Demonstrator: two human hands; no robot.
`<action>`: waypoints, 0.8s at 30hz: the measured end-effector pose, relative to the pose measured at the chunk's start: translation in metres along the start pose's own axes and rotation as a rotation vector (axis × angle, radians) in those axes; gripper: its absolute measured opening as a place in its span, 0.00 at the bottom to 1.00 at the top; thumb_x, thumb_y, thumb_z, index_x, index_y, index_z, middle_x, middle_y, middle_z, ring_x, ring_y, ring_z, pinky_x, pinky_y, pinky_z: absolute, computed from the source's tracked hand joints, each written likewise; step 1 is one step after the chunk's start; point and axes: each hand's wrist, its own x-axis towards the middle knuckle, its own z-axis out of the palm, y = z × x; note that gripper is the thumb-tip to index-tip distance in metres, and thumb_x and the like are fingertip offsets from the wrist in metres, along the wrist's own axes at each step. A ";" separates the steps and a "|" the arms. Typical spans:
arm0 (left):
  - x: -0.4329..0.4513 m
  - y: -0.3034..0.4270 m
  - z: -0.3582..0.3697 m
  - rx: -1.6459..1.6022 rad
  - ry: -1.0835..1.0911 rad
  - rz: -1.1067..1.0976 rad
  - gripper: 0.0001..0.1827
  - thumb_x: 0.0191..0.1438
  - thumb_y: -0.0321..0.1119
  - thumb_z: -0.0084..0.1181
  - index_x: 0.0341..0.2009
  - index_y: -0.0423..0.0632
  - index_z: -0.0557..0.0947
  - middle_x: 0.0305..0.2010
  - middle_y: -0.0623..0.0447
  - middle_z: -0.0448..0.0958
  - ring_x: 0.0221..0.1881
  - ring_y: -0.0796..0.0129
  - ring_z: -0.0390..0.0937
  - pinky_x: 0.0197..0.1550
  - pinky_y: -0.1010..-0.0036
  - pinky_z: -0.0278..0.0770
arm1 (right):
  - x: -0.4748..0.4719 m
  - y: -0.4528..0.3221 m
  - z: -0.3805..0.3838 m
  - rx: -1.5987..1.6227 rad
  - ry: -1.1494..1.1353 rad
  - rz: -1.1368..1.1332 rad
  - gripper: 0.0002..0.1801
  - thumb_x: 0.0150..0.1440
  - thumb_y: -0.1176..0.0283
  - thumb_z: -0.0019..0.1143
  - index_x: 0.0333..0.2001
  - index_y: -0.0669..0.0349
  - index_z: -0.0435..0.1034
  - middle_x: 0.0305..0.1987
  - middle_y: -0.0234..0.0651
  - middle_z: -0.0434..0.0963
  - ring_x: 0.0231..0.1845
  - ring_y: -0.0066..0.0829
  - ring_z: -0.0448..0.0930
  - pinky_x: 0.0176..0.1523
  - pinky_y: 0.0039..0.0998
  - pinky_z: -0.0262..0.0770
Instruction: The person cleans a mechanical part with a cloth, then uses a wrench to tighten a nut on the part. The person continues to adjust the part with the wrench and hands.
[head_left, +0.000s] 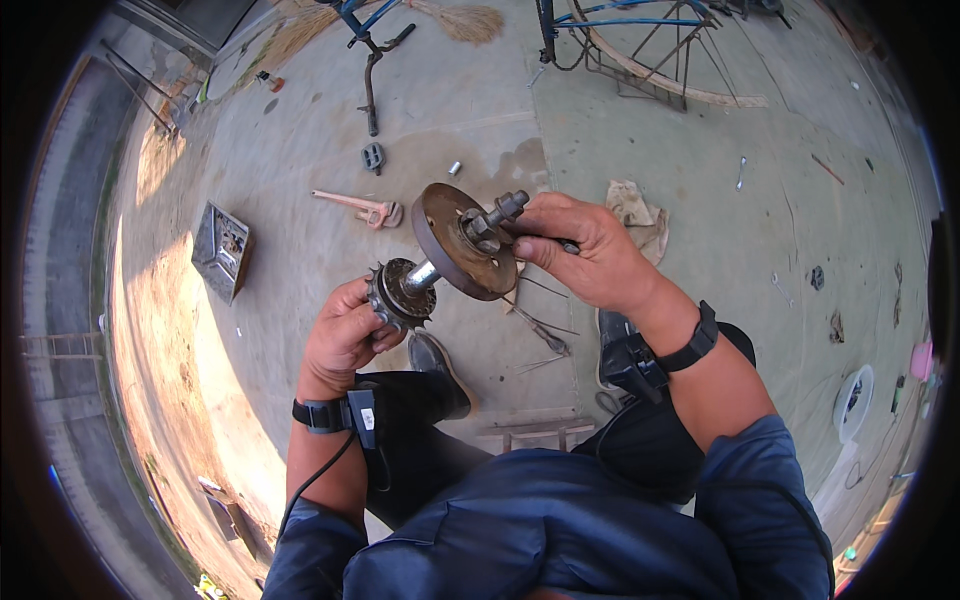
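Note:
A bicycle hub is held tilted between my hands, over the floor in front of my shoes. My left hand (345, 330) grips its toothed sprocket (403, 296) at the lower left end. From there a shiny hub barrel (421, 277) leads to a rusty brake drum (466, 247). A threaded axle with a nut (510, 205) sticks out of the drum's face. At the drum's right side, my right hand (589, 240) pinches a dark metal part (570, 246), mostly hidden by the fingers; whether that part is joined to the hub is hidden.
A pipe wrench (367, 210), a pedal (373, 157) and a small metal sleeve (454, 168) lie beyond the hub. A blue bicycle frame (630, 24) is at the top. A metal box (225, 247) sits left; a rag (637, 217) and spanner (782, 289) lie right.

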 end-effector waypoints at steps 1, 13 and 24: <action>-0.001 0.000 -0.001 0.005 0.002 -0.001 0.16 0.57 0.32 0.58 0.46 0.36 0.78 0.26 0.59 0.68 0.22 0.79 0.57 0.23 0.80 0.58 | 0.000 0.000 -0.001 -0.009 -0.007 0.001 0.15 0.60 0.71 0.62 0.51 0.60 0.77 0.38 0.35 0.78 0.39 0.29 0.76 0.44 0.28 0.72; -0.002 -0.001 0.000 0.052 0.070 0.006 0.18 0.55 0.36 0.61 0.45 0.35 0.78 0.23 0.58 0.68 0.19 0.79 0.58 0.21 0.81 0.58 | 0.000 -0.005 -0.001 0.015 -0.021 0.011 0.15 0.60 0.72 0.62 0.51 0.60 0.78 0.36 0.35 0.79 0.38 0.27 0.76 0.43 0.27 0.72; 0.006 0.002 0.013 -0.002 0.125 0.051 0.14 0.54 0.38 0.57 0.36 0.38 0.76 0.18 0.59 0.65 0.14 0.78 0.59 0.20 0.79 0.57 | 0.000 -0.015 -0.002 0.121 -0.012 0.180 0.16 0.62 0.69 0.60 0.52 0.64 0.76 0.43 0.39 0.82 0.45 0.28 0.81 0.50 0.28 0.75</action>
